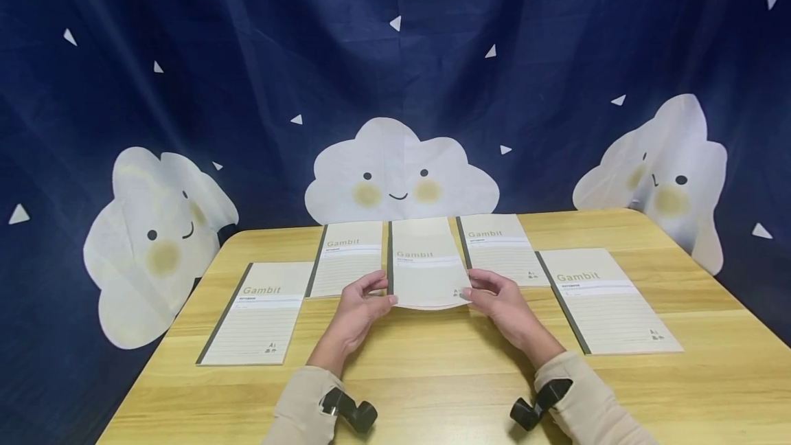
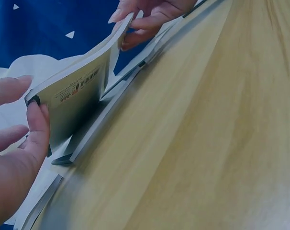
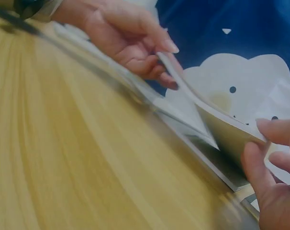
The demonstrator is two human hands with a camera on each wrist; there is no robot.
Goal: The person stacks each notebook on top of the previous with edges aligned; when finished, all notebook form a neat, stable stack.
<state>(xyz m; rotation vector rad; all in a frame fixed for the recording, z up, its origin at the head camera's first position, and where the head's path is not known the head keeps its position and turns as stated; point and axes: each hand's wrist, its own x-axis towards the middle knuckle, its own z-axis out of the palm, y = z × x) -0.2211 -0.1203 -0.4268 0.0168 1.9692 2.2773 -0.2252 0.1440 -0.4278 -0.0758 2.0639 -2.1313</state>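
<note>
A cream notebook (image 1: 426, 273) with a dark spine and "Gambit" on its cover is held at its near corners, its near edge raised and bowed. My left hand (image 1: 364, 304) pinches the spine-side corner, thumb on top. At the other near corner my right hand (image 1: 503, 304) pinches it likewise. The left wrist view shows the held notebook's back cover (image 2: 80, 91) with a barcode label. Under it, what looks like another notebook (image 3: 202, 153) lies on the table in the right wrist view.
Similar notebooks lie flat on the wooden table (image 1: 432, 383): one far left (image 1: 256, 314), one back left (image 1: 346, 259), one back right (image 1: 503, 249) and one at right (image 1: 608, 301). A dark blue curtain (image 1: 371, 74) with cloud prints hangs behind the table.
</note>
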